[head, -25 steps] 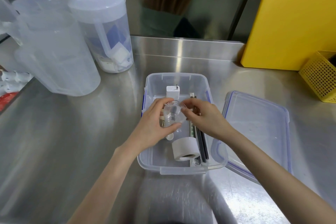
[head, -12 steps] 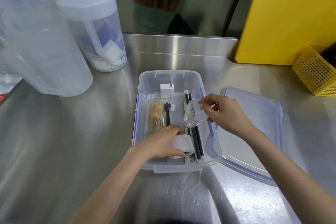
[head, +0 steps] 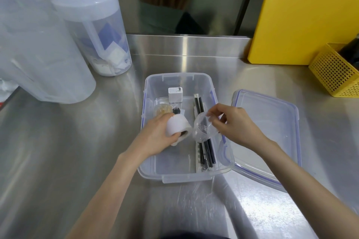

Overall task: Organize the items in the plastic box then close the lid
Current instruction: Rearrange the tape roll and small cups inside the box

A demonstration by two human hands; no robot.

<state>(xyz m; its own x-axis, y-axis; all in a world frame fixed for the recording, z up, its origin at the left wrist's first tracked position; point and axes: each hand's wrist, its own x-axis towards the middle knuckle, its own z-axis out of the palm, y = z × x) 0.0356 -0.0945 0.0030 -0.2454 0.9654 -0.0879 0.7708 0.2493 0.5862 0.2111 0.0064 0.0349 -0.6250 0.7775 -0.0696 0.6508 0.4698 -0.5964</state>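
I see the plastic box open on the steel counter, its lid lying flat just to its right. My left hand grips a white tape roll above the box's middle. My right hand pinches the rim of a small clear cup over the black straws lying along the right wall. A white charger sits at the far end.
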